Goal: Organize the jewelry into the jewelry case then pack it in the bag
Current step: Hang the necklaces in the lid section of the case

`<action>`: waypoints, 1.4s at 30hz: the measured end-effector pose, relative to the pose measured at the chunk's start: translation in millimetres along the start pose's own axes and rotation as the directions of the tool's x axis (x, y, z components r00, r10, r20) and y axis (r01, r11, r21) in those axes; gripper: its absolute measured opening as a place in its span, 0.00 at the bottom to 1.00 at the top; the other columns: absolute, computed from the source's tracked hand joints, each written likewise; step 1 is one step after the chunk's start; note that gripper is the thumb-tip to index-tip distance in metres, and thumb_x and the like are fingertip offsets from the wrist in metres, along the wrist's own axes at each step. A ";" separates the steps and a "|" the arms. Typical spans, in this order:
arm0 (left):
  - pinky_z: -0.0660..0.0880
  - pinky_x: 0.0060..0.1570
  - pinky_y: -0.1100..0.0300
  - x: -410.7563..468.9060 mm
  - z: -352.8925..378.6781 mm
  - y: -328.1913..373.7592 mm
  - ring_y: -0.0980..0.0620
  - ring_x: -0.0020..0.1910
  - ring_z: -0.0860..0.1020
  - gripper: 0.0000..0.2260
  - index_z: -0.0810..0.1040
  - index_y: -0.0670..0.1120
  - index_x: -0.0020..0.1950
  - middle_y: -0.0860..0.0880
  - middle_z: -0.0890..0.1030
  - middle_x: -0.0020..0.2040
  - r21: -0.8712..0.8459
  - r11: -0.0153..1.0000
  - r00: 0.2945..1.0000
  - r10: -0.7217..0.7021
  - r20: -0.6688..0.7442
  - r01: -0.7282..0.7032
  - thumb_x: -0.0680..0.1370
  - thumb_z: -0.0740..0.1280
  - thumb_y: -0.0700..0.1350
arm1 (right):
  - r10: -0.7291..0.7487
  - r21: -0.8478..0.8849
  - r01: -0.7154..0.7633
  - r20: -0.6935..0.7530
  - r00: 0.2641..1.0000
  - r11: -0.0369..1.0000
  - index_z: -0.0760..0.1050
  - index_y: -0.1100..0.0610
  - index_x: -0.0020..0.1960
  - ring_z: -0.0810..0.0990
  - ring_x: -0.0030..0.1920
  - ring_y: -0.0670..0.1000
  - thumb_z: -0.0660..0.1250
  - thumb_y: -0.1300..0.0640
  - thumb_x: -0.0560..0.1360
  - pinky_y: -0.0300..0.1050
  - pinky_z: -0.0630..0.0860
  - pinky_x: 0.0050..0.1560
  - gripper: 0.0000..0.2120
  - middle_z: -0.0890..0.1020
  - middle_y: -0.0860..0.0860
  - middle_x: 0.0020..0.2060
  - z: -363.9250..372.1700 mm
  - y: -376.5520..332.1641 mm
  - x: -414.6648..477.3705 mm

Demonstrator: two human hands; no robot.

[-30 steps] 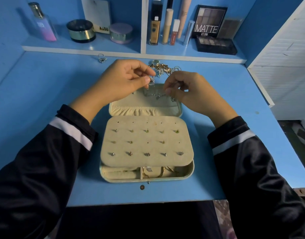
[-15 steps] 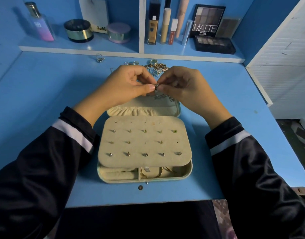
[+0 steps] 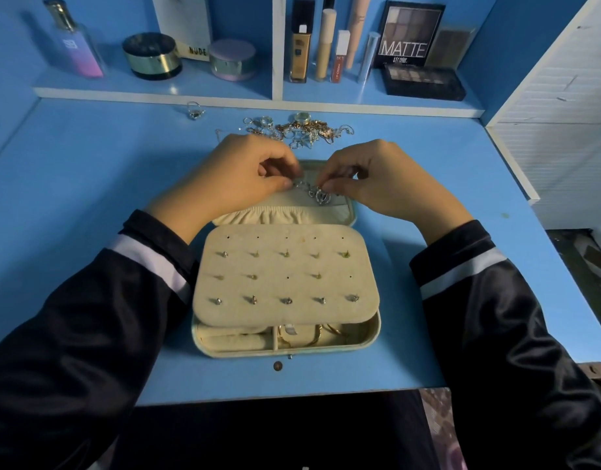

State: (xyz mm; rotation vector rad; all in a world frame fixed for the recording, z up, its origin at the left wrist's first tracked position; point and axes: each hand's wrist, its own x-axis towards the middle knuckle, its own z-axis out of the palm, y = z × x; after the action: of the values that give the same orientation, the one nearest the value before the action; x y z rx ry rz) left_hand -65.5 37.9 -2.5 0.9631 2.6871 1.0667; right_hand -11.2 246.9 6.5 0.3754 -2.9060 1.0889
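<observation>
The blue table [image 3: 88,198] has wide free surface to the left and to the right of the jewelry case [image 3: 285,353]. Its front edge runs near the case's front wall. A shelf [image 3: 156,93] closes the side behind the case, and a white cabinet [image 3: 557,130] stands far right of it.

The case lies open, and its stud panel [image 3: 285,276] covers most of the base. Over the case's lid, the left hand [image 3: 231,178] and the right hand [image 3: 377,178] each pinch a silver chain [image 3: 314,193] with curled fingers. The chain hangs down onto the lid. The loose jewelry pile [image 3: 302,130] lies just behind the case, and one ring [image 3: 194,110] is behind it to the left.

Half a second ago the fingertips met at one point. Now they are a little apart, with the chain between them.
</observation>
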 end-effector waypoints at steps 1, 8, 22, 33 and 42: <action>0.69 0.41 0.78 -0.3 -0.1 0.4 0.71 0.38 0.76 0.09 0.83 0.53 0.49 0.63 0.80 0.41 0.012 1.000 1.000 0.007 0.007 -0.007 0.73 0.74 0.40 | -0.008 -0.019 0.008 0.008 1.000 1.000 0.84 0.56 0.45 0.75 0.34 0.36 0.72 0.63 0.72 0.26 0.67 0.39 0.04 0.80 0.41 0.33 0.5 -0.7 0.0; 0.75 0.48 0.63 -2.8 0.6 4.2 0.59 0.43 0.80 0.08 0.84 0.51 0.51 0.56 0.83 0.44 0.023 0.999 0.999 0.033 0.041 -0.033 0.73 0.75 0.43 | 0.003 -0.064 -0.009 -0.094 0.996 0.998 0.84 0.53 0.46 0.73 0.34 0.38 0.72 0.61 0.73 0.27 0.67 0.38 0.05 0.80 0.42 0.35 -2.3 4.5 -1.9; 0.78 0.47 0.62 -2.7 8.7 15.8 0.58 0.43 0.81 0.09 0.84 0.54 0.49 0.56 0.84 0.44 -0.088 0.996 0.989 0.023 0.144 -0.011 0.74 0.73 0.40 | -0.085 -0.184 0.087 0.020 0.996 0.979 0.84 0.54 0.45 0.72 0.38 0.42 0.71 0.65 0.71 0.25 0.65 0.40 0.08 0.77 0.53 0.42 -1.0 5.5 -4.4; 0.76 0.46 0.69 -1.2 1.5 14.7 0.60 0.44 0.81 0.06 0.84 0.55 0.49 0.58 0.84 0.44 -0.101 0.994 0.975 -0.024 0.219 0.047 0.74 0.73 0.45 | -0.078 -0.109 0.084 0.062 0.995 0.990 0.84 0.54 0.46 0.74 0.39 0.45 0.71 0.64 0.71 0.28 0.67 0.40 0.08 0.79 0.54 0.43 -4.8 5.1 -7.9; 0.73 0.42 0.75 -0.6 -0.5 13.3 0.65 0.41 0.79 0.05 0.83 0.55 0.49 0.58 0.84 0.44 -0.100 0.993 0.964 -0.028 0.265 0.057 0.74 0.73 0.46 | -0.082 -0.070 0.090 0.114 0.990 0.993 0.83 0.51 0.48 0.73 0.40 0.44 0.71 0.63 0.73 0.30 0.68 0.41 0.08 0.78 0.54 0.44 -7.7 5.5 -9.0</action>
State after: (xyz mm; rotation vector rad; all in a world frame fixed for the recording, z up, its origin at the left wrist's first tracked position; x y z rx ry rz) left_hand -58.3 44.6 6.3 0.9491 2.4013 0.9846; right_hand -4.3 257.9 7.9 0.5714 -2.9839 0.9740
